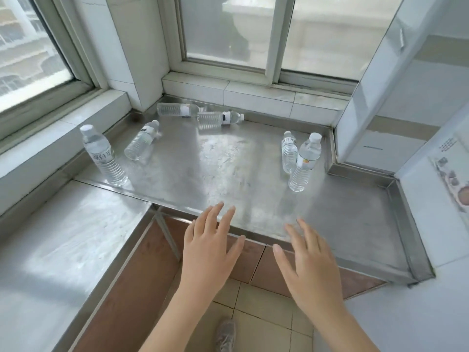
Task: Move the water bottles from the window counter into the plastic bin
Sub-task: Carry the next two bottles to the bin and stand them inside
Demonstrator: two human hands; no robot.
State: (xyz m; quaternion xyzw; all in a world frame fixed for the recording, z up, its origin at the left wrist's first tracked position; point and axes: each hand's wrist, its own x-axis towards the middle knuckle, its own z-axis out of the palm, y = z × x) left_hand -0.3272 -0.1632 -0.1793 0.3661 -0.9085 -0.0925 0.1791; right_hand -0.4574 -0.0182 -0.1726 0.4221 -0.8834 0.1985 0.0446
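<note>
Several clear water bottles sit on the steel window counter (215,168). One bottle (102,156) stands upright at the left edge. Another (142,141) lies on its side beside it. Two more lie at the back: one (176,109) near the corner and one (219,118) to its right. At the right, a bottle (305,162) stands upright with another (289,151) just behind it. My left hand (208,250) and my right hand (309,268) hover empty over the counter's front edge, fingers spread. No plastic bin is in view.
Windows (228,29) and a tiled sill (253,95) border the counter at the back and left. A lower steel counter (63,250) extends to the left. A white wall (418,123) closes the right side. Below are a tiled floor (266,313) and my shoe (225,336).
</note>
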